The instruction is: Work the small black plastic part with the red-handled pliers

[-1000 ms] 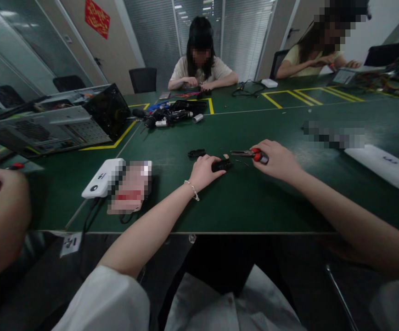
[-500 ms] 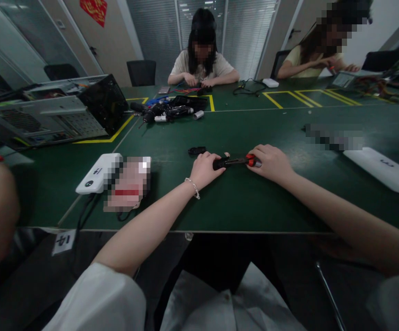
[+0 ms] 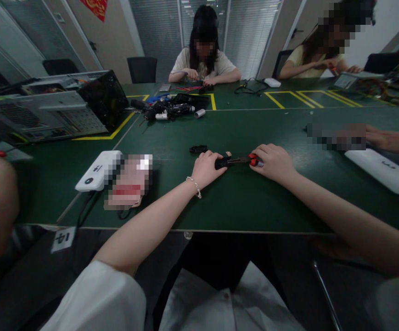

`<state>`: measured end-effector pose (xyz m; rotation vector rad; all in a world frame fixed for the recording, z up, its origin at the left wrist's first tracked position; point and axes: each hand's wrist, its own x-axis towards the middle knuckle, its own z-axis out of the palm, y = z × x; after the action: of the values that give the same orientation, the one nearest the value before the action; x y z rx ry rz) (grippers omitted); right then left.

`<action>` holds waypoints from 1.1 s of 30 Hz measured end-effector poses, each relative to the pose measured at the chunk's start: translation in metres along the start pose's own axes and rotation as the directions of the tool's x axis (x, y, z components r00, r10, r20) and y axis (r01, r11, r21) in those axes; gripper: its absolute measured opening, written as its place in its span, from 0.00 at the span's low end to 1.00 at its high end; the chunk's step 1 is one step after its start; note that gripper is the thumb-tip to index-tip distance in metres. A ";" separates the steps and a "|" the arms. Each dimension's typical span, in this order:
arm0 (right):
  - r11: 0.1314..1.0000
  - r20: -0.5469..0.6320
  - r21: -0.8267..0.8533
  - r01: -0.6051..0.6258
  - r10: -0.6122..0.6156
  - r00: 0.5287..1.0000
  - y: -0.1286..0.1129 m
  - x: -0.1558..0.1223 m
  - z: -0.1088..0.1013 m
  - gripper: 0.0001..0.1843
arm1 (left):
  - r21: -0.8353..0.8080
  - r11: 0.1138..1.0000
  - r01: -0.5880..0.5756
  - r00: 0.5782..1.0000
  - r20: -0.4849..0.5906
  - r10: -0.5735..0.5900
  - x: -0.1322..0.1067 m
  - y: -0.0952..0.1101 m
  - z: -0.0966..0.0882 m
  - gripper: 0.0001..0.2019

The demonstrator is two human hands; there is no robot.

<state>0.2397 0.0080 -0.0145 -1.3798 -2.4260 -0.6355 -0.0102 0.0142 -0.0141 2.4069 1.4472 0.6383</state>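
Note:
In my left hand [image 3: 206,168] is a small black plastic part [image 3: 221,162], pinched between thumb and fingers just above the green table. My right hand [image 3: 276,162] is closed around the red handles of a pair of pliers [image 3: 239,160]. The dark jaws point left and meet the black part; whether they bite on it I cannot tell. A tiny pale piece [image 3: 228,154] shows at the top of the part. Just beyond my left hand lies another black piece [image 3: 198,149], flat on the table.
To the left are a white power bank [image 3: 100,171] with a cable and a blurred-out phone-like item [image 3: 128,184]. An open computer case [image 3: 58,108] stands farther back, beside a heap of black parts [image 3: 171,108]. Another white power bank [image 3: 381,170] lies right. Co-workers sit across and at the left.
Another person's hand has come in from the right edge over the blurred item there. My hands, the pliers and the black part stay nearly in place; the view has shifted slightly.

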 end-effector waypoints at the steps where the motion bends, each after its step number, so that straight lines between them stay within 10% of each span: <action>1: 1.000 0.008 -0.008 0.000 0.000 1.000 0.000 0.000 0.000 0.16 | 0.002 1.000 0.000 1.000 -0.001 0.000 0.000 0.000 0.000 0.16; 33: 1.000 0.056 -0.023 -0.011 0.012 0.998 -0.005 0.002 -0.005 0.14 | 0.007 1.000 -0.005 1.000 0.007 0.005 0.001 0.000 0.001 0.16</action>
<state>0.2347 0.0050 -0.0103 -1.4383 -2.4591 -0.6317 -0.0099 0.0150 -0.0146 2.4164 1.4427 0.6266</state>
